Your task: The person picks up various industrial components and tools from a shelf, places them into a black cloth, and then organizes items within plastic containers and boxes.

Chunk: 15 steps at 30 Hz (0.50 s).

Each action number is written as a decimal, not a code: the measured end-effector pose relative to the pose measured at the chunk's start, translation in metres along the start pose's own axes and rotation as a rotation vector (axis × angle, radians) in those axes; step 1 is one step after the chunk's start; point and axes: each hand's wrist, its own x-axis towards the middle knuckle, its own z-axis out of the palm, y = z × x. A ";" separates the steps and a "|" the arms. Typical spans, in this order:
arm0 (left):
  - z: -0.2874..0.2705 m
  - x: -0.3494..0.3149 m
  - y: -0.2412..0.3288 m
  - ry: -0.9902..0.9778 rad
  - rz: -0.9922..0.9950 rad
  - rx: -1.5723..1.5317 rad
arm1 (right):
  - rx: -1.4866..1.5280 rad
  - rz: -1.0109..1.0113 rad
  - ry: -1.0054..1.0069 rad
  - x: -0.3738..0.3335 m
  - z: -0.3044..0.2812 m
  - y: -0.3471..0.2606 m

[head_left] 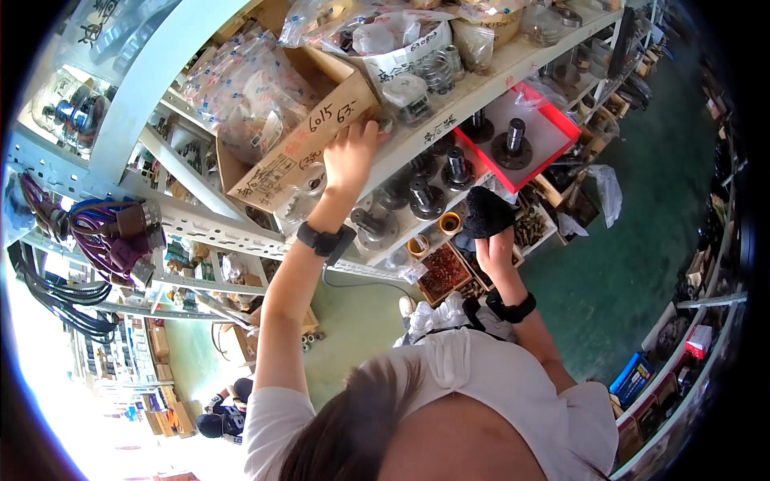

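My left hand [351, 156] is raised to the shelf, its fingers closed over the right end of an open cardboard box [277, 167]. The box sits at a slant and holds clear plastic bags of parts [261, 100]. Lower down, my right hand [496, 250] grips a bunched black knitted cloth [488, 212]; its exact kind is hard to make out. Dark flanged metal shafts [425, 196] stand on the shelf level between my two hands. A dark band is on each wrist.
A red-edged tray [553, 140] holds another flanged shaft [515, 143]. Wrapped metal rings [437, 72] stand right of the box. Purple cable bundles [112, 232] hang at left. Small-part boxes [443, 272] lie below; another person [224, 413] is at lower left.
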 end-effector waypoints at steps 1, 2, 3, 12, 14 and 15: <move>0.002 0.000 0.000 0.007 0.008 -0.008 | -0.015 0.015 0.003 -0.001 0.001 0.000; 0.003 0.000 0.000 0.015 0.017 -0.016 | -0.011 0.013 -0.003 0.001 0.001 -0.002; 0.005 0.000 -0.002 0.012 0.012 -0.014 | 0.006 0.021 -0.007 0.003 0.002 -0.004; -0.001 0.003 -0.015 0.125 0.208 -0.271 | 0.033 0.051 -0.025 -0.004 0.004 -0.003; -0.012 0.003 -0.016 0.135 0.216 -0.306 | -0.003 0.092 -0.038 -0.003 0.004 -0.003; -0.020 0.002 -0.017 0.133 0.210 -0.301 | 0.022 0.066 -0.038 0.000 0.004 -0.003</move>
